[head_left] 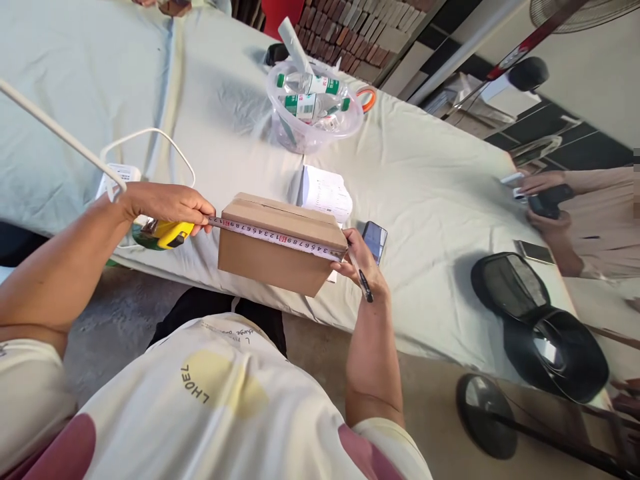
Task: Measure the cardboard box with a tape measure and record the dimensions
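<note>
A brown cardboard box [270,260] sits at the table's near edge. The blade of a yellow and black tape measure [173,233] is drawn out along the box's upper near edge. My left hand [173,205] is closed on the tape measure, its fingertips pinching the blade just left of the box. At the box's right corner, my right hand [361,263] presses the blade's end against the cardboard. A black-tipped pen [364,283] is tucked in that same hand and points down. Behind the box lies an open paper booklet [326,192], with a phone [374,240] beside my right hand.
A clear plastic basin [320,137] with bottles stands at the back, orange-handled scissors [369,100] beside it. A white power strip [120,175] with its cord lies left. Two black caps [560,353] lie right, near another person's hands [547,193] and a second phone [534,251].
</note>
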